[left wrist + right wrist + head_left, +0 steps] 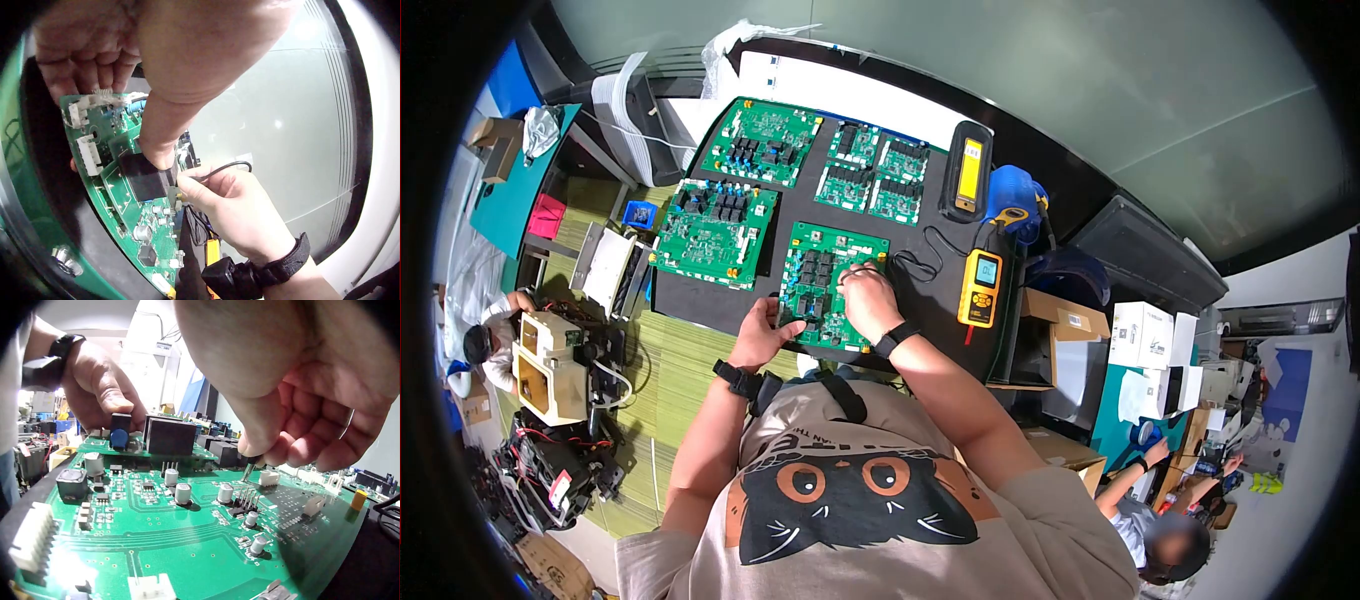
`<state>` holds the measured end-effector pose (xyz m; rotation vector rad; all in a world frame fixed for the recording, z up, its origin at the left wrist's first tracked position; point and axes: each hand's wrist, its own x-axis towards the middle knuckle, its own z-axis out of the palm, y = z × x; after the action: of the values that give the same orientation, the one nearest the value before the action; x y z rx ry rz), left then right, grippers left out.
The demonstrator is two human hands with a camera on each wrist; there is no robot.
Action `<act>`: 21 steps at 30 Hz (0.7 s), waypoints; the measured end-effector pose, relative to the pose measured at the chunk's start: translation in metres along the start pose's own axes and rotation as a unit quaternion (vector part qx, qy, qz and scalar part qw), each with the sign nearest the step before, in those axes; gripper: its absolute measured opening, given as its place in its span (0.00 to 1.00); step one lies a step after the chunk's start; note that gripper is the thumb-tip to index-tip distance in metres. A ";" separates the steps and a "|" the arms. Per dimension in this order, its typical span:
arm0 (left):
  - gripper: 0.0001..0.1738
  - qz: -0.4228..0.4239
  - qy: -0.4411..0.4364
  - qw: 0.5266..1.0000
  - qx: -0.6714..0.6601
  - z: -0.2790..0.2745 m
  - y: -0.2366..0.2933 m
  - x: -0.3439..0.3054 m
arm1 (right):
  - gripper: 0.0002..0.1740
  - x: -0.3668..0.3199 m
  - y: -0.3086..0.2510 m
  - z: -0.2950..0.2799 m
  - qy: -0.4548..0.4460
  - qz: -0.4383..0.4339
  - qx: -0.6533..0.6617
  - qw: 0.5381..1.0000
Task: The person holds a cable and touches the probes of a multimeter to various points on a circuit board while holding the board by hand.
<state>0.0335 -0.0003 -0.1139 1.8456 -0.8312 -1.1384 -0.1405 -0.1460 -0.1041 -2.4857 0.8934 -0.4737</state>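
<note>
A green circuit board (pixel 862 246) lies on the dark mat near the person. My left hand (pixel 758 336) grips its near left part, the thumb pressing on a black component (pixel 145 176) in the left wrist view. Over the board, my right hand (pixel 868 304) pinches a small dark piece with a metal tip (pixel 247 472) between thumb and fingertips, beside a group of upright pins (pixel 250 500). A thin black cable (pixel 235 164) curves away from the right fingers in the left wrist view; what the dark piece is, I cannot tell.
Two large boards (pixel 765 135) (pixel 710 238) and several small boards (pixel 897 198) lie on the black mat (pixel 800 205). Right of them are a yellow meter (pixel 980 292), a black case with a yellow device (pixel 970 172) and a blue object (pixel 1012 190). Another person (pixel 1160 540) sits at lower right.
</note>
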 end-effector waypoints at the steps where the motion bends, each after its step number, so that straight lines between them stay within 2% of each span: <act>1: 0.36 0.000 0.000 1.000 0.000 0.000 -0.001 0.000 | 0.02 0.000 0.001 0.000 -0.005 -0.003 0.003 1.000; 7: 0.35 -0.011 -0.022 0.999 -0.040 0.000 -0.004 0.003 | 0.02 0.000 0.004 0.004 -0.007 -0.002 0.005 1.000; 9: 0.34 -0.002 -0.016 1.000 0.006 -0.001 0.000 0.001 | 0.02 0.000 0.002 0.002 -0.007 0.002 0.005 1.000; 12: 0.34 0.008 -0.013 1.000 -0.001 0.000 -0.010 0.004 | 0.02 0.000 0.002 0.002 -0.010 -0.002 0.000 1.000; 15: 0.34 -0.016 -0.009 1.000 0.024 -0.002 0.012 -0.003 | 0.02 0.001 0.005 0.003 -0.016 -0.017 0.005 1.000; 18: 0.36 0.011 -0.007 1.000 0.012 0.000 -0.013 0.005 | 0.02 0.000 0.004 0.004 -0.018 -0.015 0.001 1.000; 21: 0.37 -0.001 -0.002 1.000 0.000 -0.001 0.006 -0.002 | 0.01 0.000 0.000 0.001 0.005 -0.012 -0.004 1.000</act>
<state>0.0327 -0.0008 -0.1075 1.8441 -0.8328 -1.1436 -0.1398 -0.1462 -0.1046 -2.5053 0.8728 -0.4930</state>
